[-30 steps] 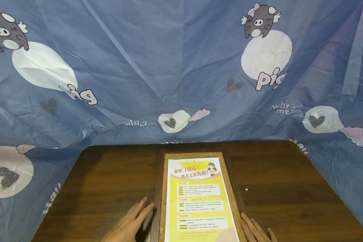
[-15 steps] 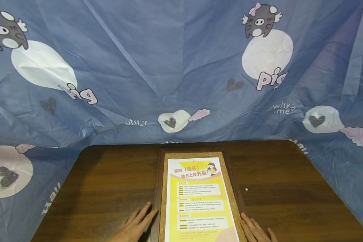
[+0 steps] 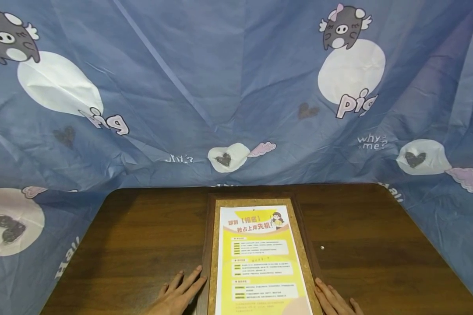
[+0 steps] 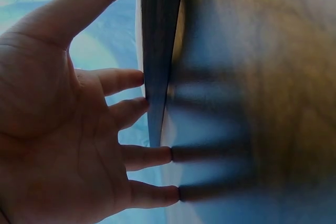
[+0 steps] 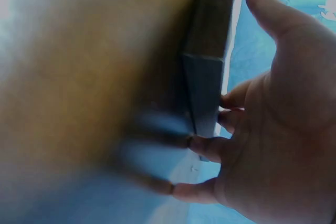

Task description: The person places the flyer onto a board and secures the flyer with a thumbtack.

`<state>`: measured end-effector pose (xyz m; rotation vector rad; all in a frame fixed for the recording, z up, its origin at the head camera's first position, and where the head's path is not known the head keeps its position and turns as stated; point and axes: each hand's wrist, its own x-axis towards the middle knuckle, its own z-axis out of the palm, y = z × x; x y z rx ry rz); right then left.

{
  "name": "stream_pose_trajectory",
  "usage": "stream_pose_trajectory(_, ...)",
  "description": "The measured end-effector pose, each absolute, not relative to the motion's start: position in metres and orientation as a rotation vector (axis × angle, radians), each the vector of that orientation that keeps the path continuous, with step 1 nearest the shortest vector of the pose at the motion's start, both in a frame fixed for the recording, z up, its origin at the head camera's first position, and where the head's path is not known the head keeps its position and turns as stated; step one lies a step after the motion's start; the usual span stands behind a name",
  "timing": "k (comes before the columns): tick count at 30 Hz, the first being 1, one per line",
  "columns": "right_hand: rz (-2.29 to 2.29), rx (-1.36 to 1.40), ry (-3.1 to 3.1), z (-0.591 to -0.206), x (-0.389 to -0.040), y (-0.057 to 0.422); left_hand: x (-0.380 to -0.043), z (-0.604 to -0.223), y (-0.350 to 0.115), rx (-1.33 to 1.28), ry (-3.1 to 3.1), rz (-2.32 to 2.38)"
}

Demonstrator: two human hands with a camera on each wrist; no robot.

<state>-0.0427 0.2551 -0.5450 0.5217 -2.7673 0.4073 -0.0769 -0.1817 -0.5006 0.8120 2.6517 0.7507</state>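
Note:
A cork board (image 3: 306,262) with a dark wooden frame (image 3: 206,253) lies on the table. On it is a yellow and white printed poster (image 3: 260,262), with a tiny dark dot at its top edge that may be a pin. My left hand (image 3: 175,297) is beside the frame's left side, fingers spread; in the left wrist view its index and middle fingertips meet the frame (image 4: 157,51) while other fingertips rest on the table. At the opposite side my right hand (image 3: 333,299) has its fingers extended against the frame. The right wrist view shows its fingertips by the frame's side (image 5: 203,87).
The brown wooden table (image 3: 142,236) extends to both sides of the board. A small whitish object (image 3: 322,248), too small to identify, lies right of the frame. Behind the table hangs a blue curtain (image 3: 181,109) printed with pigs and hearts.
My left hand has shifted right and slightly nearer to me, from just off the frame to touching its left side. The right hand and the board keep their places.

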Motion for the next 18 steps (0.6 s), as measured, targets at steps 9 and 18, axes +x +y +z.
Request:
stream_pose_trajectory(9, 0.598, 1.162, -2.722, -0.521, -0.071, 0.291, -0.075, -0.498, -0.18, 0.818, 2.678, 0.754)
stream_pose_trajectory(18, 0.844, 1.388, -2.917, -0.493, -0.094, 0.3, -0.076, -0.5, -0.179, 0.791, 2.679, 0.742)
